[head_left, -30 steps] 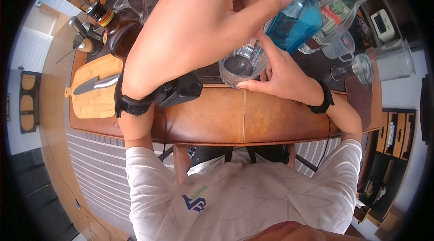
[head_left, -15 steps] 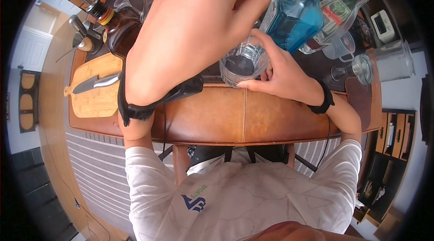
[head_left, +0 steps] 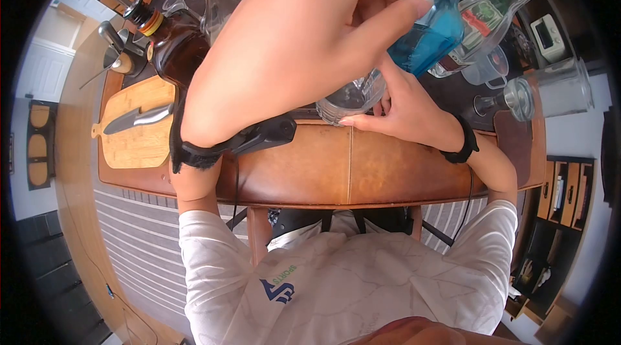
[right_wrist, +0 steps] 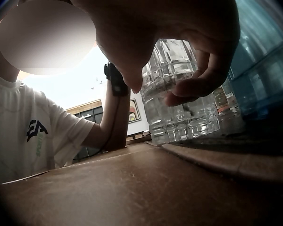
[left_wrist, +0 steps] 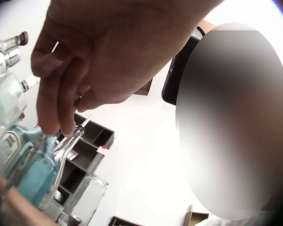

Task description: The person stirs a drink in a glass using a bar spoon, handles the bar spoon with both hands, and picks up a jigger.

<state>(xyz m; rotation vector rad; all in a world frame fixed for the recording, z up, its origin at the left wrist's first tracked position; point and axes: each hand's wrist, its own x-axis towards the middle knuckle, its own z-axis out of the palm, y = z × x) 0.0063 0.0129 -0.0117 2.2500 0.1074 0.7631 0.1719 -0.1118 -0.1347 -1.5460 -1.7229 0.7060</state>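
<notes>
My left hand (head_left: 310,41) arches high over the cut-glass mixing glass (head_left: 346,102), its fingers pinching the thin metal shaft of a bar spoon (left_wrist: 26,157). The shaft runs down from the fingertips in the left wrist view; its lower end is hidden. Around the side of the mixing glass curl the thumb and fingers of my right hand (head_left: 411,102). The right wrist view has the patterned glass (right_wrist: 172,117) upright at the tabletop's leather edge. Just behind it stands a blue bottle (head_left: 424,34).
At the left, a knife (head_left: 139,118) lies on a wooden cutting board (head_left: 132,147), near a brown bottle (head_left: 178,50) with a pourer. On the right are a clear bottle (head_left: 482,21), a plastic measuring cup (head_left: 485,66), a jigger (head_left: 488,104) and a glass jar (head_left: 563,89).
My left hand swung slightly left, then back to the right, and now covers more of the mixing glass. The right hand and the glass have stayed nearly still.
</notes>
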